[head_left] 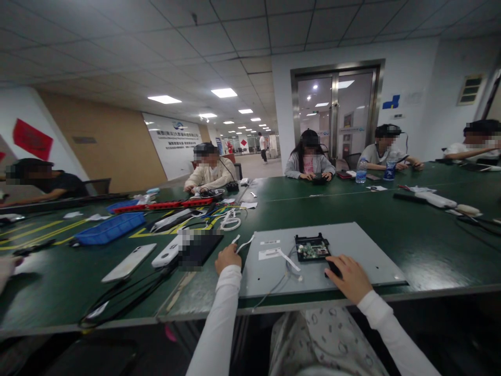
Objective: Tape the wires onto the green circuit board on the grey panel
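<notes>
Currently, a grey panel (313, 278) is laid flat beside the desk's near edge, with a circuit board (314, 250) in a black frame mounted on it. A small black object (333, 269) is pinched between the thumb and fingers of the right hand (352, 278), over the panel. The left hand (228, 257) is held, fingers curled, at the panel's left edge beside a white strip (246, 243); whether that is gripped cannot be told. Farther left, a white phone (129, 262) is laid.
</notes>
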A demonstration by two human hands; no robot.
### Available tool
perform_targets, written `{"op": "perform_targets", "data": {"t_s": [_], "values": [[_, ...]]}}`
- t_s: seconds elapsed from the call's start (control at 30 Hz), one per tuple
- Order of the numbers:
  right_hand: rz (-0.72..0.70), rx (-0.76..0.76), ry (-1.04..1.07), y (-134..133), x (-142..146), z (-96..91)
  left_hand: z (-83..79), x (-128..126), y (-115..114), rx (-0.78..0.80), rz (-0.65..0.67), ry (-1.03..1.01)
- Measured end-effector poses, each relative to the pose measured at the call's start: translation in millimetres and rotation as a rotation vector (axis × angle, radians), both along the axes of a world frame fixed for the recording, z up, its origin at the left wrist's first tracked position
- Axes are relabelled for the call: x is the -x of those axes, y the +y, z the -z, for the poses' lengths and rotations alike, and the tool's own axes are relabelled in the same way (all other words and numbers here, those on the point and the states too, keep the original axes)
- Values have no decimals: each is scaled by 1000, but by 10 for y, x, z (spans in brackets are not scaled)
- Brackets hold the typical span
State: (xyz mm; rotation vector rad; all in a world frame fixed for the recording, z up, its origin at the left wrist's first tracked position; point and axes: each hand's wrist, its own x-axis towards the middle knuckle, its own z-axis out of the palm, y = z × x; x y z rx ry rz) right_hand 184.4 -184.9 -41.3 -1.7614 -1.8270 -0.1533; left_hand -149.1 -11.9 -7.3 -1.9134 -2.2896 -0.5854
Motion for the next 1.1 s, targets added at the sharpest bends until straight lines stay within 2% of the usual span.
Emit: {"op": "perform_targets", "data": {"t_s": [0.47,0.67,0.77,0.87,1.0,1.1], "values": [[-14,-19,-3,19,-23,36,-63,-106,-35,-62,28,12],[-13,-52,27,11,-23,22,-110,-129,-83,-241,98,-65],[-12,-91,77,18,-23,26,-168,-219,-159,-401,260,-180],[-6,-160,162,29,-30,29,-267,-465,-376,-495,499,-300],[-77,-237,366,36,-60,-39,-378,-1014,-818,-406,802,-429],[-179,-203,551,59,-100,-132,-364,-1438,-1070,-340,996,-459]]}}
